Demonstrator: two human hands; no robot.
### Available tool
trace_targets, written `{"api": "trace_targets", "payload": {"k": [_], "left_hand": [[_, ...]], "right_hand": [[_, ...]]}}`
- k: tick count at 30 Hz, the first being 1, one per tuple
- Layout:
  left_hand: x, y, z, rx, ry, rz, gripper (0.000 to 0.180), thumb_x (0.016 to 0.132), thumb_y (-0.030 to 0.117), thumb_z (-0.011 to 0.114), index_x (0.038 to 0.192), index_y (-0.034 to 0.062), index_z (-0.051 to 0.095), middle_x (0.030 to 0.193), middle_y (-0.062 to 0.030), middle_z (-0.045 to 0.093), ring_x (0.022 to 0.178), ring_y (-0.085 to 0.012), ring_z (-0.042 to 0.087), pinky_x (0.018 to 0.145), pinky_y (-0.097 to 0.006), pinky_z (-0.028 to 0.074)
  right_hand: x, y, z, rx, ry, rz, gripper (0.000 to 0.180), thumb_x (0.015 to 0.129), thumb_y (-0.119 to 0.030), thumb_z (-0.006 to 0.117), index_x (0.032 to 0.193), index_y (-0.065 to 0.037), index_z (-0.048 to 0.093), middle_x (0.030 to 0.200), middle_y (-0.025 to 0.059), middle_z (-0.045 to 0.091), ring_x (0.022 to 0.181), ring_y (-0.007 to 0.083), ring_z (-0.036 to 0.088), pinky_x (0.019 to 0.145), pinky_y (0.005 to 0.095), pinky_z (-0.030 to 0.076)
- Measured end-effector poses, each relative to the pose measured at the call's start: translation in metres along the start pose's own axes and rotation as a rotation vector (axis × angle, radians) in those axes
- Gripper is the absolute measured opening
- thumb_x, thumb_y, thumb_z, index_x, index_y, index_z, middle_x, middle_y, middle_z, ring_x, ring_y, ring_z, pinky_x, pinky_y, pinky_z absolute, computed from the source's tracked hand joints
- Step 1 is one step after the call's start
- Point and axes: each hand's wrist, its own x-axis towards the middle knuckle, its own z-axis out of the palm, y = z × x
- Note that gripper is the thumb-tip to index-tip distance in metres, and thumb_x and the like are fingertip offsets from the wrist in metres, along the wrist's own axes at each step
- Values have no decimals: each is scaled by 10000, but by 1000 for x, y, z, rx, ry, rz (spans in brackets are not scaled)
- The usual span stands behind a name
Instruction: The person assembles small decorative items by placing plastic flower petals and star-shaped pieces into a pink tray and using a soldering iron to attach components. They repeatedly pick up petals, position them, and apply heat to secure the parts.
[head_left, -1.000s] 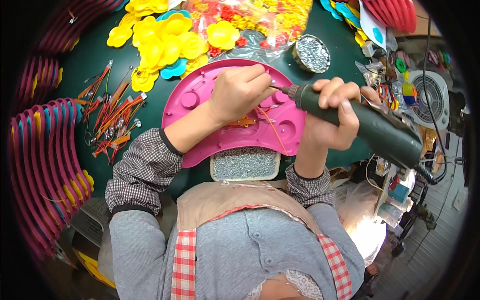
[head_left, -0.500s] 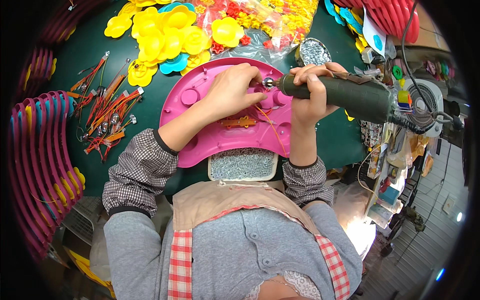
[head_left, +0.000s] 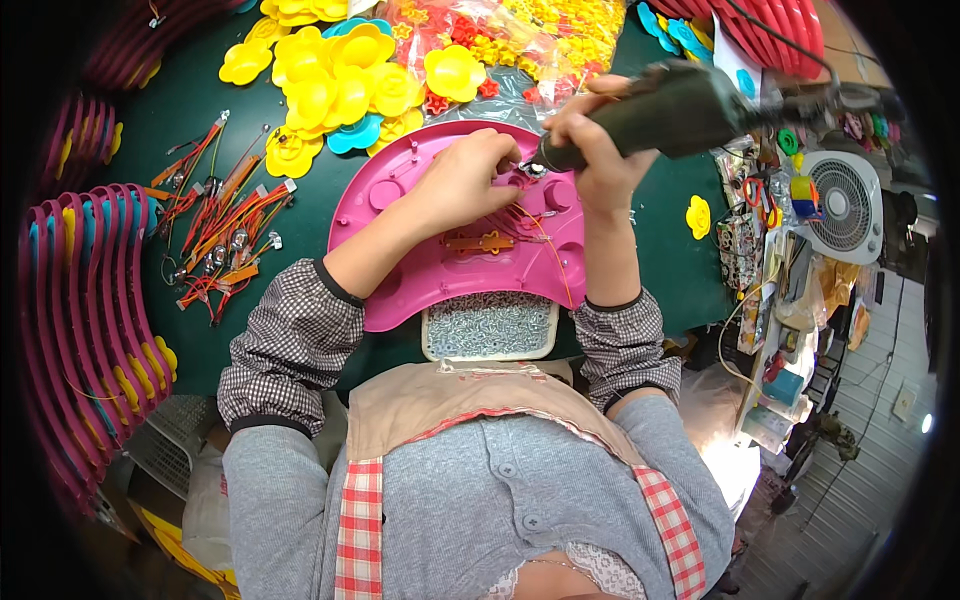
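A pink plastic half-round panel [head_left: 430, 270] lies on the green table in front of me. My left hand [head_left: 465, 180] presses down on its upper middle, fingertips by a small screw point. My right hand [head_left: 600, 140] grips a dark green electric screwdriver [head_left: 670, 110], whose tip touches the panel just right of my left fingers. Thin red and orange wires [head_left: 535, 225] run across the panel. A white tray of small silver screws [head_left: 490, 327] sits at the panel's near edge.
Yellow and blue plastic flower parts [head_left: 335, 85] are piled behind the panel, with bags of red and yellow bits [head_left: 500, 40]. Wired parts [head_left: 220, 235] lie left. Stacked pink curved panels [head_left: 85, 320] stand far left. A small white fan [head_left: 840, 205] is at right.
The screwdriver has swung up from low at the right to a higher angle, its tip staying on the panel. My left hand has stayed on the panel.
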Motion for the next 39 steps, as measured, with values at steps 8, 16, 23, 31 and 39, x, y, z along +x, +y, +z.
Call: {"api": "trace_targets", "payload": {"k": [8,16,23,31,39], "left_hand": [[6,55,39,443,-246,145,190,849,67,670,1027,12,636,968,-165,706,916,-368,705,762,-504,568],[8,48,27,189,-81,195,394,905,13,595,1299,27,603,987,-184,644,965,-373,680,835,-481,550],[-11,51,-45,85,-22,61,267,944,-30,638,1197,0,718,991,-107,648,910,-203,663,794,-319,538],[-69,46,-98,364,-400,-254,149,846,118,732,934,-1,730,827,-162,717,820,-356,712,737,-446,568],[-64,27,-72,264,-89,-14,117,826,42,691,923,16,632,874,-142,653,858,-358,657,744,-454,523]], "right_hand": [[-14,-47,-103,-272,476,-142,494,849,24,704,1283,71,473,858,124,670,738,198,677,776,423,615],[-56,-120,-102,-1096,390,-500,454,849,5,764,1248,70,558,1162,131,615,1023,243,619,974,357,519],[-77,-36,-42,-1103,-753,98,118,836,-148,745,866,-55,679,877,107,646,799,334,702,686,446,582],[-42,-6,-23,-815,-385,-102,119,856,-59,745,970,-45,717,994,112,690,833,329,713,721,420,586],[-25,26,10,-887,-605,-55,119,818,-34,726,914,-94,690,817,82,706,817,286,707,696,410,564]]}}
